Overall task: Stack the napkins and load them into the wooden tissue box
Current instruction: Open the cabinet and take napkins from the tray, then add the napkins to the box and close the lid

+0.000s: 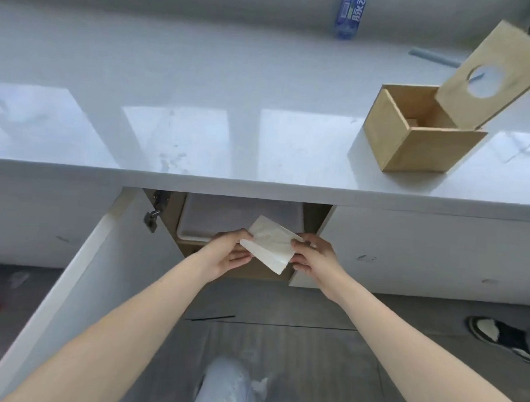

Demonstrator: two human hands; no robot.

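A white folded napkin (271,243) is held between both hands below the counter's front edge, in front of an open cabinet. My left hand (229,254) pinches its left edge and my right hand (313,254) grips its right edge. The wooden tissue box (412,146) stands open on the white counter at the right, well above and to the right of my hands. Its lid (503,74), with a round hole, leans tilted against the box's far right side. The box's inside looks mostly bare.
The white counter (201,107) spans the view. Below it, an open cabinet door (81,268) swings out at left; a grey bin (226,220) sits inside. A blue bottle (349,13) stands at the counter's back. A slipper (504,336) lies on the floor, right.
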